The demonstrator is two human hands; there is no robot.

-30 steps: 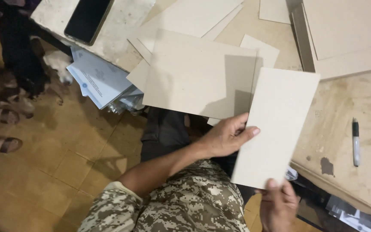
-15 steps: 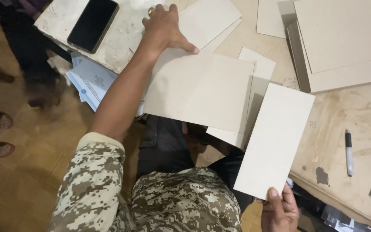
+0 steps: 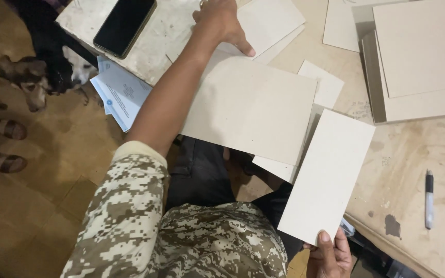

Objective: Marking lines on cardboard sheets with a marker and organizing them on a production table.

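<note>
At far left, a black phone (image 3: 124, 24) lies on the desk (image 3: 413, 154). The left hand (image 3: 221, 23) presses spread fingers on a grey card sheet (image 3: 271, 20). Lower right, the right hand (image 3: 330, 255) pinches a pale rectangular card (image 3: 328, 175); sorting seems underway.

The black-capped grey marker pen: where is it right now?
In the head view the black-capped grey marker pen lies upright at the far right on the bare wooden worktop, right of the narrow pale cardboard strip pinched by the right hand.
</note>
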